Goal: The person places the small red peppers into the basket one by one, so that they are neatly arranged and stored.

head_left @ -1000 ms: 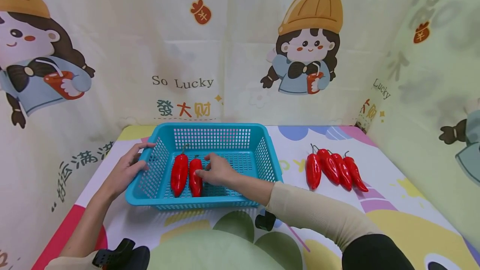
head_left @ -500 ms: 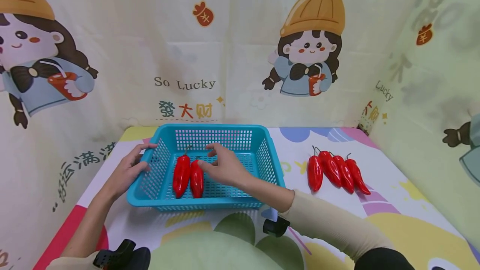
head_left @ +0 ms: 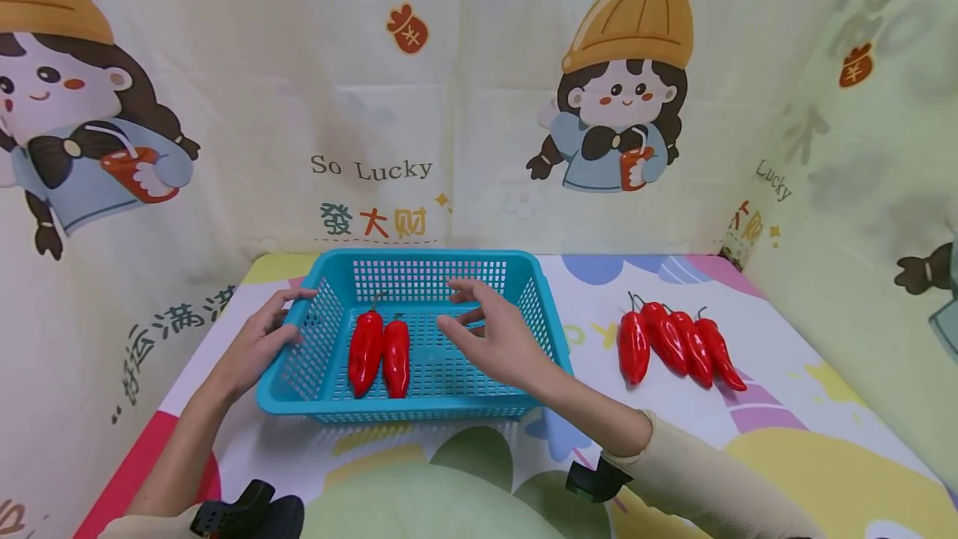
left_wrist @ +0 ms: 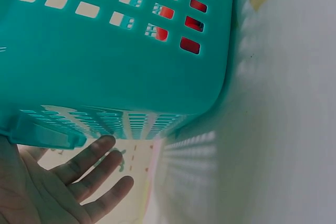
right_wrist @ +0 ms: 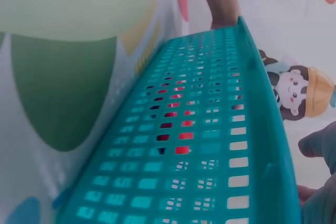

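Observation:
Two red peppers [head_left: 365,353] [head_left: 396,358] lie side by side, stems up, in the left half of the blue basket [head_left: 415,407]. My left hand [head_left: 258,343] rests against the basket's left rim; in the left wrist view the fingers of this hand [left_wrist: 63,187] spread fairly straight beside the basket wall [left_wrist: 115,77]. Over the basket's right half hovers my right hand [head_left: 497,338], fingers apart and holding nothing. The right wrist view catches part of that hand [right_wrist: 321,182] past the basket rim [right_wrist: 273,129], with red showing through the mesh.
Several more red peppers [head_left: 663,338] lie in a row on the patterned tabletop [head_left: 584,306], right of the basket. A printed cloth backdrop [head_left: 479,106] rises behind the table and along both sides.
My right hand has come away from the right-hand pepper in the basket and moved right, its fingers spreading. That pepper stays beside the other. My left hand keeps its place at the rim.

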`<state>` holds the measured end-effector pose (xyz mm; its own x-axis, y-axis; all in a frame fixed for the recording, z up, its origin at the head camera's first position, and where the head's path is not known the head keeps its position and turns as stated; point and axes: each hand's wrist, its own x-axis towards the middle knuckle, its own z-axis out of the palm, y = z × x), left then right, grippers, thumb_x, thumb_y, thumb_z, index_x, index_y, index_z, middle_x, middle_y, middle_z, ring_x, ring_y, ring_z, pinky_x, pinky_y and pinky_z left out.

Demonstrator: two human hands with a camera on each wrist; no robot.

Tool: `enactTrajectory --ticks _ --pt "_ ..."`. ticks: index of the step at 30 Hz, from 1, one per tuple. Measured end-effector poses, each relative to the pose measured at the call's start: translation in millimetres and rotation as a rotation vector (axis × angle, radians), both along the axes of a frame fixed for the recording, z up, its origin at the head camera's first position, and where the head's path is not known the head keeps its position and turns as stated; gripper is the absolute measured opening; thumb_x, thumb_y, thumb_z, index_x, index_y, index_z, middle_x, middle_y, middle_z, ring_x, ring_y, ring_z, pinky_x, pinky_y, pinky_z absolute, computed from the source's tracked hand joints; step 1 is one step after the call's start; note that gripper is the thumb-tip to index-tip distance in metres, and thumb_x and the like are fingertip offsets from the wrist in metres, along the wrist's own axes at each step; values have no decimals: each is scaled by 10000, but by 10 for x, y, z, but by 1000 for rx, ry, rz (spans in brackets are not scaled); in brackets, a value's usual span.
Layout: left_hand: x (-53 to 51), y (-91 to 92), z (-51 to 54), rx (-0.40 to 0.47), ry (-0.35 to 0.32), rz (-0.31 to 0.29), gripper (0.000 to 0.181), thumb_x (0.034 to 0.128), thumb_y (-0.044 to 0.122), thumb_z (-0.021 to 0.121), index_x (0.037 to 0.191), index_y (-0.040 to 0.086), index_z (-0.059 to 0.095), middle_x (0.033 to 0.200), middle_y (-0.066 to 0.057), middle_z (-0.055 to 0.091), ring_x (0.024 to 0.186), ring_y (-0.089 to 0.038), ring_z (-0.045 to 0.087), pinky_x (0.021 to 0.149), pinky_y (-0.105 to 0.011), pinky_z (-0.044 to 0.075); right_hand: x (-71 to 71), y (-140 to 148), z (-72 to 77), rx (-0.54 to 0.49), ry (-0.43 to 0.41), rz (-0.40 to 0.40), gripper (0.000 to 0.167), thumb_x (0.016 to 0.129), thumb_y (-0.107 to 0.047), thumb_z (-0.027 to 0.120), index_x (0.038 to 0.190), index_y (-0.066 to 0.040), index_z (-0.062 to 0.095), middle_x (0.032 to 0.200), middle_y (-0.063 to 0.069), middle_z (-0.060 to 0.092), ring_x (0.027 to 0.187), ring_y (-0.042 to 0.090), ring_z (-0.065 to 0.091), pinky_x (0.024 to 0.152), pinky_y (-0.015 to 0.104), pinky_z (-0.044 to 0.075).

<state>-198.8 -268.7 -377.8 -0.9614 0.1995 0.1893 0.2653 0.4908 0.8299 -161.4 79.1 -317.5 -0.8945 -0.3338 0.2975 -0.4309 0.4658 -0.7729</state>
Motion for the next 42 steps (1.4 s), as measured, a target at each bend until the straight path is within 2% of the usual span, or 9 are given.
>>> enactTrajectory --ticks 7,15,22,29,38,42 --pt "5 -7 -4 4 -4 5 627 922 67 504 1535 67 368 1574 -297 303 1265 -570 456 866 -597 571 65 109 -54 -16 60 -7 558 979 -253 676 1480 -106 481 1344 62 618 1051 184 694 892 365 595" --pt "7 21 8 5 -15 7 635 922 74 509 1540 71 366 1545 -309 342 1260 -561 468 869 -588 573 41 300 -89 -42 101 -48 529 993 -231 667 1469 -89 488 1342 136 615 1080 232 697 924 465 580" --pt "15 28 28 0 0 7 632 912 78 516 1530 63 381 1580 -291 304 1275 -568 452 882 -617 562 23 436 -140 -16 155 -102 550 971 -234 694 1461 -79 499 1352 118 630 1081 253 698 893 475 595" --pt "20 25 20 2 -8 12 624 919 81 504 1529 61 377 1568 -301 321 1276 -572 454 884 -620 561 -2 556 -160 3 154 -175 550 951 -242 719 1445 -103 518 1351 93 643 1099 255 699 879 452 602" --pt "15 17 9 -4 10 10 633 914 81 522 1531 68 381 1589 -283 301 1282 -568 454 892 -629 555 -3 726 -204 0 148 -248 597 921 -264 752 1448 -118 512 1366 97 637 1101 275 695 865 480 602" --pt "9 11 9 3 4 6 626 914 76 506 1528 66 382 1553 -310 338 1263 -573 466 876 -621 563 -8 798 -206 0 149 -273 615 909 -252 765 1451 -118 506 1361 97 634 1106 288 691 862 479 603"
